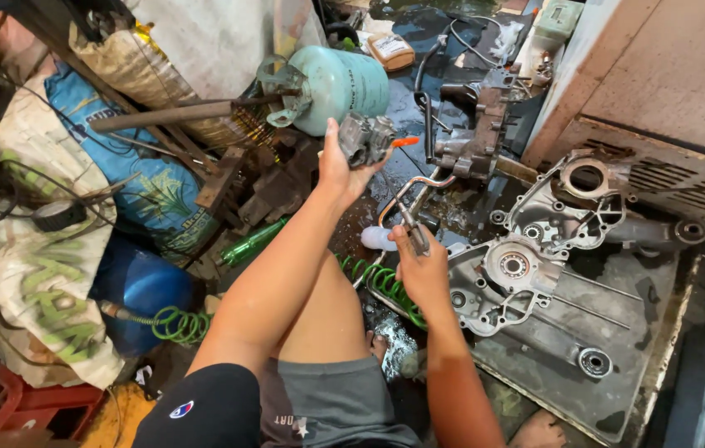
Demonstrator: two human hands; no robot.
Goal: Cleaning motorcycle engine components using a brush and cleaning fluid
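Grey carb, green coiled hose, pale-teal gas cyl.

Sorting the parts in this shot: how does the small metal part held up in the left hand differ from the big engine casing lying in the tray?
The small metal part is compact and blocky, fitting in the left hand; the engine casing is broad, flat and far larger. The small part is lifted clear of the floor; the casing lies flat in the metal tray, untouched. Both are bare grey metal.

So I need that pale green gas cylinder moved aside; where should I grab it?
Take the gas cylinder by the metal collar at its valve end, coming from the left. It lies on its side with that end towards the clutter; the body looks smooth and round, probably harder to grip.
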